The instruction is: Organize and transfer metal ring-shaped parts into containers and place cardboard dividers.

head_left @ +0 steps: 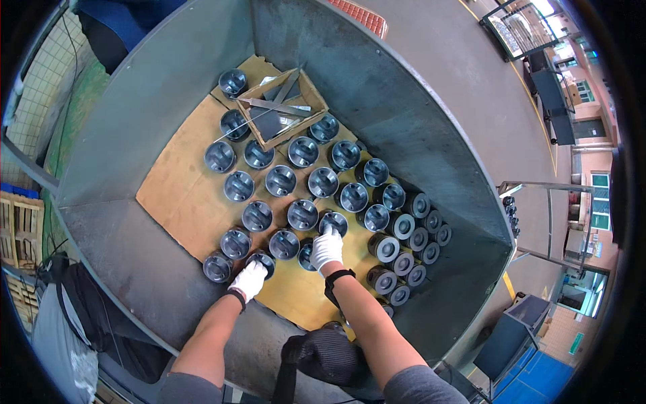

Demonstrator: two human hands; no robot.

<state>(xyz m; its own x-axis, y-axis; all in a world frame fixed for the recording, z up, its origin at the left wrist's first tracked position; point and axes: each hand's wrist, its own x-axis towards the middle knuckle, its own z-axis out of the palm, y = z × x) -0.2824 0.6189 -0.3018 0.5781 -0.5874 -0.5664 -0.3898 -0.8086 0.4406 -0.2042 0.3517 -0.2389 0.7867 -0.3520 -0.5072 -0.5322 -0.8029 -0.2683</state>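
Many metal engine pistons stand in loose rows on cardboard (pixel 182 161) inside a large grey metal bin. My left hand (pixel 249 279), in a white glove, grips the near edge of a piston (pixel 263 258) in the front row. My right hand (pixel 327 250), gloved too, has its fingers hooked into the open end of another piston (pixel 334 221), farther forward and to the right. Just left of that hand sits a piston (pixel 306 256), partly covered by it. Most of the pistons show their hollow ends, while a packed group (pixel 402 263) at the right shows flat ringed faces.
A wooden box (pixel 313 94) with files and dark flat pieces stands at the bin's far end. Tall metal walls (pixel 431 128) surround the pistons. A black ribbed object (pixel 330 357) is close to my body. Outside are a wooden pallet (pixel 17 229) and a dark cart (pixel 515 330).
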